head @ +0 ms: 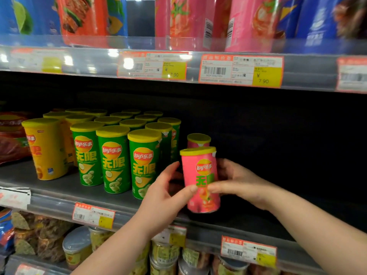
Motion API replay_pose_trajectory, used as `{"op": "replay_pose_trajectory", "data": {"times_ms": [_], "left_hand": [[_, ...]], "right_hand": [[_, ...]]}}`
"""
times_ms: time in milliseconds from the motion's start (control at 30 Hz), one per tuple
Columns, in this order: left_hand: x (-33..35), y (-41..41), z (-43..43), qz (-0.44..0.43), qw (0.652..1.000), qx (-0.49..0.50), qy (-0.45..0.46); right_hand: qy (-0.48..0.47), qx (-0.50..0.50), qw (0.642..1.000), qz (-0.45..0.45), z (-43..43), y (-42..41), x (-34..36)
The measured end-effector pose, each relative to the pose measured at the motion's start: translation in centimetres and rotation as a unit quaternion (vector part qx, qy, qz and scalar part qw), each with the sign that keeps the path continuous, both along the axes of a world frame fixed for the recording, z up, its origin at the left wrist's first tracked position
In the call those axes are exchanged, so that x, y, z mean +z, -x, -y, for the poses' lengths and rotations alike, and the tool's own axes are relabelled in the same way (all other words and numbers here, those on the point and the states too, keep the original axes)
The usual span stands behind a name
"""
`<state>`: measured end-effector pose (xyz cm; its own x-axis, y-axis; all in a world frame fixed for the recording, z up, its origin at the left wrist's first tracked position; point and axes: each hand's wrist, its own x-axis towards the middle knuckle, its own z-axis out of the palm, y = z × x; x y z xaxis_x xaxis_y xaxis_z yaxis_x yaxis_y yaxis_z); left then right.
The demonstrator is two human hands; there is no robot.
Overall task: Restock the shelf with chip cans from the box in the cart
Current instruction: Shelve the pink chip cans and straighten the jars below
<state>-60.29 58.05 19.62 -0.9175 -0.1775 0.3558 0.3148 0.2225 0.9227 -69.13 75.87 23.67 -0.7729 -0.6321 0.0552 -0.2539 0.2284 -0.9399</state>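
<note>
A pink chip can (200,175) with a yellow lid stands upright at the front of the middle shelf (59,197). My left hand (166,193) grips its left side, thumb across the front. From the right, my right hand (240,181) holds the same can, thumb on the front and fingers behind. A second pink can (198,140) stands right behind it. To the left are rows of green cans (114,159) and yellow cans (46,149). The box and cart are out of view.
The shelf right of the pink cans is dark and bare. Above, a shelf holds tall pink cans (246,22), red cans and blue cans, with price tags (241,71) along its edge. Below are clear-lidded tubs (77,247) and snack bags.
</note>
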Motion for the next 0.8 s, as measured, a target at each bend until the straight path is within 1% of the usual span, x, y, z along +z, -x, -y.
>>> {"op": "replay_pose_trajectory", "data": {"times_ms": [33,67,100,133,167,200,233,267,367,467,600,800], "left_hand": [[-0.4,0.2,0.4,-0.003,0.995,0.037,0.09],[-0.8,0.4,0.9,-0.008,0.98,0.07,0.188],[-1.4,0.5,1.4,-0.018,0.953,0.096,0.287],[-2.0,0.7,1.8,-0.038,0.918,0.112,0.378],[-2.7,1.0,2.1,-0.072,0.88,0.124,0.452],[-3.4,1.3,2.3,-0.106,0.848,0.135,0.501],[-4.0,1.4,2.4,-0.131,0.827,0.142,0.528],[-4.5,1.6,2.4,-0.146,0.815,0.146,0.541],[-4.6,1.8,2.5,-0.154,0.816,0.149,0.537],[-4.6,1.9,2.4,-0.163,0.808,0.162,0.543],[-4.5,1.9,2.3,-0.162,0.811,0.16,0.539],[-4.5,2.0,2.3,-0.161,0.805,0.166,0.547]], "right_hand": [[0.003,-0.026,1.0,0.001,-0.6,0.7,-0.1],[0.004,-0.055,0.998,0.0,-1.1,1.5,-0.3],[0.004,-0.09,0.996,-0.003,-1.6,2.3,-0.6],[0.001,-0.127,0.992,-0.005,-1.9,3.2,-1.0],[-0.008,-0.165,0.986,-0.009,-2.1,4.0,-1.3],[-0.02,-0.2,0.98,-0.014,-2.3,4.7,-1.6],[-0.036,-0.227,0.973,-0.021,-2.3,5.3,-1.8],[-0.054,-0.248,0.967,-0.029,-2.3,5.9,-2.0],[-0.084,-0.271,0.958,-0.041,-2.0,7.1,-2.1],[-0.104,-0.268,0.956,-0.05,-1.4,8.1,-1.8],[-0.121,-0.255,0.958,-0.051,-1.0,8.6,-1.6],[-0.132,-0.245,0.959,-0.057,-1.2,9.0,-1.5]]}}
